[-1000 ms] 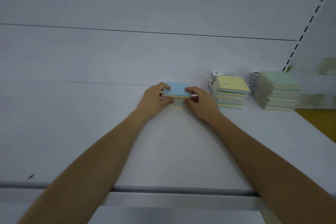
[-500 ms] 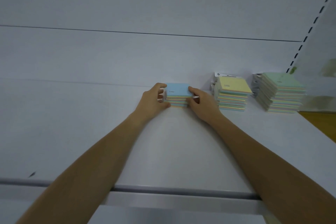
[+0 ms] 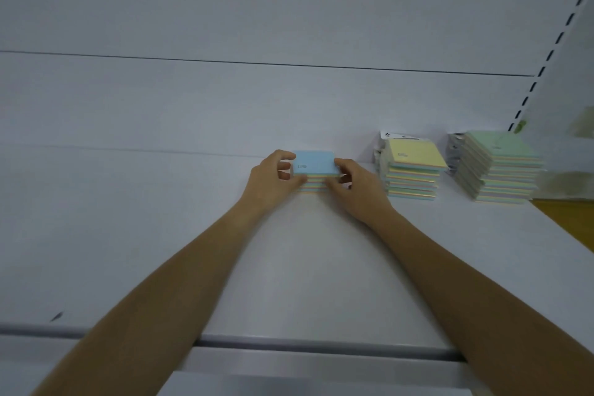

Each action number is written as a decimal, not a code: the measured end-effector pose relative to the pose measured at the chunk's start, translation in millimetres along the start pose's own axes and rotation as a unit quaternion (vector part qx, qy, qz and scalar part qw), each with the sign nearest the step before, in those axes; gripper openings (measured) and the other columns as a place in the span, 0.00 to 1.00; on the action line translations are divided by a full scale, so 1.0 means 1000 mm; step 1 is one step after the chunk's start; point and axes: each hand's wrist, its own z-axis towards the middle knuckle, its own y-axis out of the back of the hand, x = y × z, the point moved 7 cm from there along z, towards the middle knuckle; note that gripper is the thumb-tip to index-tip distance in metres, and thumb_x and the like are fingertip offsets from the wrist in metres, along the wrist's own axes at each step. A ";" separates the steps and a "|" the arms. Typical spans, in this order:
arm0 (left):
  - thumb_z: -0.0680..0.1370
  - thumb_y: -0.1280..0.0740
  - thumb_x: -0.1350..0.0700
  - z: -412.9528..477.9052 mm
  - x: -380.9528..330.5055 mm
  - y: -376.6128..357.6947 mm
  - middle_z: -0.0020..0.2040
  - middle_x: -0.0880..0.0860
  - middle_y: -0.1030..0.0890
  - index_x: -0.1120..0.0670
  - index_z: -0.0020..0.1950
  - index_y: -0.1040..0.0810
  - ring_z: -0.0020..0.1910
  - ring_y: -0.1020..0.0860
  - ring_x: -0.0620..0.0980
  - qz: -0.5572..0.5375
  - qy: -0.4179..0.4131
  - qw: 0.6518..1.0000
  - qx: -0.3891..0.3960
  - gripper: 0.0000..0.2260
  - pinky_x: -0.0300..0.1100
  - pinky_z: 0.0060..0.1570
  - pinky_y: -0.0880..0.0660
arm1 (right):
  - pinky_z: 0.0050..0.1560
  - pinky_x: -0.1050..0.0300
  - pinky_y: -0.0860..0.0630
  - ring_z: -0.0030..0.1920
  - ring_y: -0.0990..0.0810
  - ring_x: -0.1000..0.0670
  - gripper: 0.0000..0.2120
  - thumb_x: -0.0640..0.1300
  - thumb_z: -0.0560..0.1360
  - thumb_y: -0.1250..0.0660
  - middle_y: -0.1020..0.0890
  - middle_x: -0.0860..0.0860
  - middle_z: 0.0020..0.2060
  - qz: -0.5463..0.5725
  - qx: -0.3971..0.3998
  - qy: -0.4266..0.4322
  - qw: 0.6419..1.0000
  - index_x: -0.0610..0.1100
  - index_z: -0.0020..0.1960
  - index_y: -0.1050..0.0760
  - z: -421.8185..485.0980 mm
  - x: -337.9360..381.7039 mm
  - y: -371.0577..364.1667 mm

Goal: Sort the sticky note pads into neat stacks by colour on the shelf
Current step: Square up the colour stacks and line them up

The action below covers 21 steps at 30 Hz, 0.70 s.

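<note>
A short stack of sticky note pads with a blue top (image 3: pixel 316 163) stands on the white shelf (image 3: pixel 305 267), near the back wall. My left hand (image 3: pixel 273 178) grips its left side and my right hand (image 3: pixel 353 188) grips its right side, fingers pressed against the edges. To the right stands a taller stack with a yellow top (image 3: pixel 414 170). Further right is a stack with a green top (image 3: pixel 499 167). Both of those stacks stand apart from my hands.
The shelf's grey front rail (image 3: pixel 289 344) runs across the bottom of the view. A slotted upright (image 3: pixel 546 58) rises at the back right. A brown surface (image 3: pixel 569 219) shows past the shelf's right end. A small dark mark (image 3: pixel 57 316) lies near the front left.
My hands stay on the blue-topped stack; fingers have shifted slightly along its sides. The view has drifted a little, so the stacks sit slightly further right.
</note>
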 end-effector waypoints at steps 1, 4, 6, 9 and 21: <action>0.73 0.30 0.57 0.000 -0.001 0.000 0.58 0.55 0.21 0.54 0.59 0.25 0.46 0.23 0.47 0.005 -0.005 1.000 -0.003 0.16 0.24 0.38 0.31 | 0.51 0.65 0.33 0.57 0.22 0.47 0.21 0.44 0.77 0.38 0.23 0.45 0.62 0.006 -0.011 -0.008 1.000 0.40 0.68 0.33 0.001 -0.001 0.001; 0.73 0.31 0.57 0.001 -0.003 0.001 0.57 0.54 0.20 0.55 0.55 0.21 0.44 0.22 0.46 0.012 -0.017 1.000 -0.009 0.11 0.19 0.37 0.32 | 0.45 0.70 0.35 0.54 0.20 0.45 0.18 0.43 0.77 0.38 0.24 0.41 0.61 0.023 -0.029 -0.010 0.999 0.38 0.65 0.29 0.004 -0.002 0.003; 0.72 0.29 0.57 0.001 -0.002 0.001 0.55 0.52 0.20 0.55 0.55 0.21 0.44 0.22 0.46 0.012 -0.015 1.000 -0.002 0.12 0.17 0.37 0.33 | 0.44 0.71 0.36 0.53 0.20 0.45 0.18 0.42 0.76 0.38 0.24 0.40 0.60 0.024 -0.028 -0.006 0.999 0.38 0.65 0.29 0.004 -0.002 0.003; 0.69 0.27 0.60 -0.002 -0.002 -0.001 0.57 0.52 0.22 0.55 0.57 0.23 0.46 0.23 0.47 0.021 -0.027 0.999 0.023 0.17 0.16 0.36 0.33 | 0.49 0.71 0.35 0.55 0.21 0.45 0.21 0.40 0.75 0.36 0.26 0.41 0.61 0.020 -0.012 -0.007 1.000 0.39 0.67 0.32 0.002 -0.002 0.000; 0.70 0.29 0.65 0.000 -0.002 -0.003 0.60 0.57 0.22 0.60 0.59 0.26 0.47 0.25 0.48 0.067 -0.074 0.994 0.037 0.18 0.15 0.37 0.33 | 0.44 0.73 0.38 0.57 0.21 0.44 0.18 0.39 0.77 0.40 0.26 0.41 0.63 0.032 -0.023 -0.009 0.999 0.39 0.67 0.31 0.001 -0.002 0.005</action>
